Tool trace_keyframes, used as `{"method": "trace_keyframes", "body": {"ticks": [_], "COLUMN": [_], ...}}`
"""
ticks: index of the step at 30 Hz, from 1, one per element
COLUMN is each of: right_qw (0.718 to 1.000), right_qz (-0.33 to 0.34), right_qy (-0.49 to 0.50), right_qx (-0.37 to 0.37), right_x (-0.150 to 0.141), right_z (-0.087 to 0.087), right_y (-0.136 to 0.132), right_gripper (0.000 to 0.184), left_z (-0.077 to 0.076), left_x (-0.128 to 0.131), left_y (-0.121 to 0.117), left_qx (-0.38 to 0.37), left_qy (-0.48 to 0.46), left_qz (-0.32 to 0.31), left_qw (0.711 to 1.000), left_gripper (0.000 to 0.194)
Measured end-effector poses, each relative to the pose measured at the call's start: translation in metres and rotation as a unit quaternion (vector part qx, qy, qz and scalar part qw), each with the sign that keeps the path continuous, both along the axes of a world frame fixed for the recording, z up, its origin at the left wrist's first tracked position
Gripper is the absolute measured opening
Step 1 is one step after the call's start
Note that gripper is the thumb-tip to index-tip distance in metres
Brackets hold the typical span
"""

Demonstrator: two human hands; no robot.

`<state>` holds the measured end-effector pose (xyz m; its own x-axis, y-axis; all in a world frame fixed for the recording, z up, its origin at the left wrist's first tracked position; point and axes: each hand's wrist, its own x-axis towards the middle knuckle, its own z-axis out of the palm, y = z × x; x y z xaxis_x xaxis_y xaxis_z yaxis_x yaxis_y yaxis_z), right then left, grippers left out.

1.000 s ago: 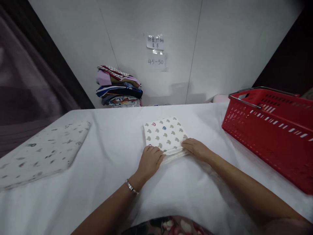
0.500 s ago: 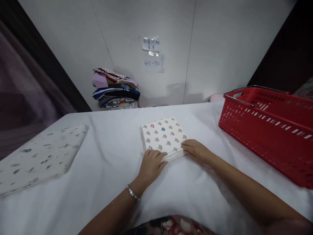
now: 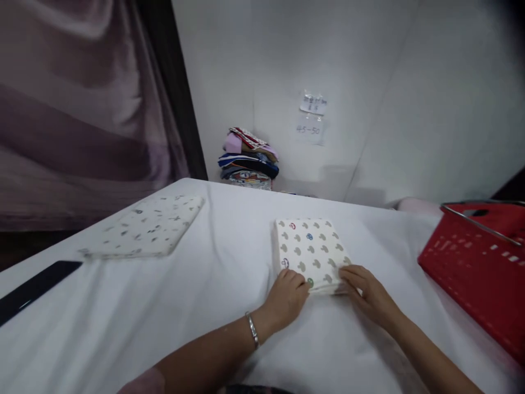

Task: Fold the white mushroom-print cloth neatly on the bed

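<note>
A folded cream cloth [image 3: 308,250] printed with small grey shapes lies on the white-covered table [image 3: 213,306]. My left hand [image 3: 286,298], with a bracelet on its wrist, has curled fingers pinching the cloth's near left corner. My right hand [image 3: 368,295] grips the near right corner with bent fingers. Both hands rest low on the table surface at the cloth's near edge.
A red plastic basket [image 3: 479,265] with a metal handle stands at the right. A flat patterned pad [image 3: 147,227] lies at the far left, a dark flat strip [image 3: 33,287] nearer. Stacked folded clothes [image 3: 248,158] sit against the white wall under paper notes [image 3: 312,115].
The view has swung to the left, so the basket sits further right and a curtain shows. Both hands stay on the folded cloth's near edge.
</note>
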<state>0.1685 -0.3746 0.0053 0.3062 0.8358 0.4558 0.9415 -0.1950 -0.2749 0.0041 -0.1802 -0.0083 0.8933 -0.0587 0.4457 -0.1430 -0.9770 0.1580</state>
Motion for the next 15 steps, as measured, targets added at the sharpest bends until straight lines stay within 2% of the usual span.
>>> {"method": "trace_keyframes", "body": {"ticks": [3, 5, 7, 11, 13, 15], "right_qw": [0.998, 0.998, 0.999, 0.982, 0.975, 0.976], "right_qz": [-0.006, -0.006, -0.017, -0.065, -0.076, -0.068], "right_qy": [0.036, 0.041, 0.027, -0.009, -0.022, -0.028], "right_qx": [0.047, 0.057, 0.007, -0.175, -0.208, -0.205], "right_x": [-0.01, -0.016, -0.019, -0.019, -0.018, -0.016], "right_z": [0.014, 0.015, 0.006, -0.026, -0.036, -0.038], "right_y": [0.029, 0.052, 0.071, 0.084, 0.081, 0.077], "right_gripper": [0.032, 0.036, 0.044, 0.051, 0.05, 0.05], "left_z": [0.002, 0.002, 0.001, 0.001, 0.002, 0.003], "left_x": [-0.004, -0.008, -0.014, -0.029, -0.033, -0.032], "left_y": [-0.002, -0.003, -0.003, 0.005, 0.016, 0.034], "left_qx": [-0.015, -0.021, -0.019, -0.02, -0.056, -0.12], "left_qy": [-0.013, -0.02, -0.024, -0.028, -0.033, -0.041], "left_qz": [-0.001, -0.01, -0.024, -0.087, -0.13, -0.128], "left_qw": [1.0, 1.0, 0.999, 0.996, 0.989, 0.984], "left_gripper": [0.013, 0.015, 0.014, 0.013, 0.016, 0.02]}}
